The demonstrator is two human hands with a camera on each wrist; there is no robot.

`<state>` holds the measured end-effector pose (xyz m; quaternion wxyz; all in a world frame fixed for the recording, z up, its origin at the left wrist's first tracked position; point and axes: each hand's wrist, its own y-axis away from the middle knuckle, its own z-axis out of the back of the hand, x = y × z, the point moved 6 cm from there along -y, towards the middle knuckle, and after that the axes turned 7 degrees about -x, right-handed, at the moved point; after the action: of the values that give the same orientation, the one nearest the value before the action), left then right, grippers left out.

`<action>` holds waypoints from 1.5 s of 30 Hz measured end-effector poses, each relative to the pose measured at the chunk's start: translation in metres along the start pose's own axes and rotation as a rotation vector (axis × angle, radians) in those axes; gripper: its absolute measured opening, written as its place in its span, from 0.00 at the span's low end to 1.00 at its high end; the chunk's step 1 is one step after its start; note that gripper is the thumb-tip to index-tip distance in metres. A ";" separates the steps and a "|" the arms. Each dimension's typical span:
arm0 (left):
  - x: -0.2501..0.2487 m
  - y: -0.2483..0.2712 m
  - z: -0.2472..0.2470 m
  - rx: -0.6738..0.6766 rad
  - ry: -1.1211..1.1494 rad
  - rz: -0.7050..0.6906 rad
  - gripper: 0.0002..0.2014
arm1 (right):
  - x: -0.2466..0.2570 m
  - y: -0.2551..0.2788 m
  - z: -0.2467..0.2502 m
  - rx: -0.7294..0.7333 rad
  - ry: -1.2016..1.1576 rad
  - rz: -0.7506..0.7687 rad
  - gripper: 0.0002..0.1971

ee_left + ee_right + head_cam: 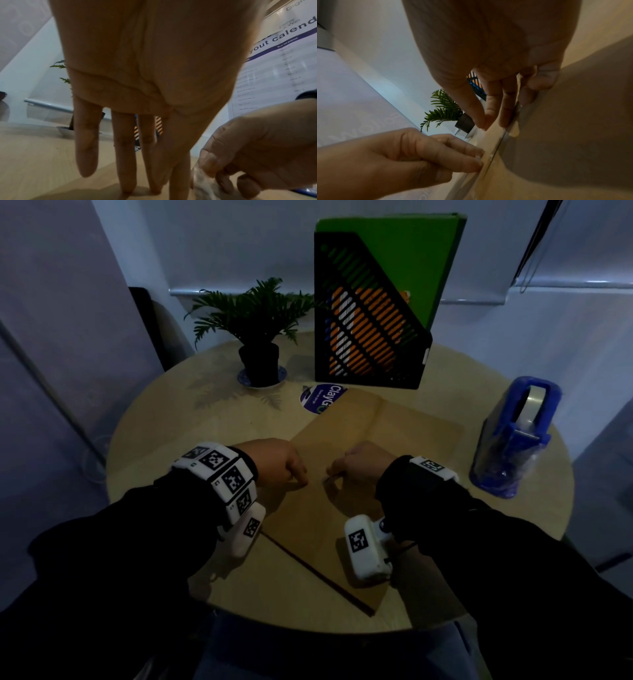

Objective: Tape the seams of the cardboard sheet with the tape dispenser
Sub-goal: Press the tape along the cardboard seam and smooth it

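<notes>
Head view: round wooden table (164, 440) with a brown cardboard sheet (404, 426) lying flat across its middle, one corner reaching the near edge. Both hands sit on the sheet, close together – left hand (277, 462) and right hand (359, 465), fingers curled down onto the cardboard. The blue tape dispenser (513, 436) stands upright on the right side of the table, well apart from the hands, just beside the sheet's right edge. Behind: a potted plant (253, 330), a black file holder (370, 323) with a green folder (428, 258) in it, a round sticker (315, 398). Left wrist view: left hand (145, 67) has straight fingers, tips pressing down on the surface; right hand (257, 148) beside it pinches a crinkled strip of clear tape (200, 181). Right wrist view: right hand (488, 54) pinches the tape strip (513, 121) along the cardboard – left hand (402, 155) fingertips press on the strip further along.
</notes>
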<state>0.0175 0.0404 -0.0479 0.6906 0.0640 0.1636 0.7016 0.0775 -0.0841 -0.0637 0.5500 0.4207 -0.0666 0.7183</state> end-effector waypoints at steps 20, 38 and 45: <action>0.002 -0.002 -0.001 -0.007 0.053 0.013 0.15 | -0.005 -0.014 -0.009 0.019 0.007 -0.011 0.16; 0.012 -0.019 -0.004 -0.023 0.127 0.066 0.09 | -0.004 -0.014 -0.004 0.060 0.063 -0.014 0.12; 0.014 -0.020 -0.005 -0.033 0.149 0.068 0.08 | -0.001 -0.013 -0.009 0.060 0.082 -0.024 0.10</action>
<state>0.0345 0.0531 -0.0605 0.6533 0.0057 0.2010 0.7299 0.0836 -0.0746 -0.0752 0.5478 0.4082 -0.0176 0.7300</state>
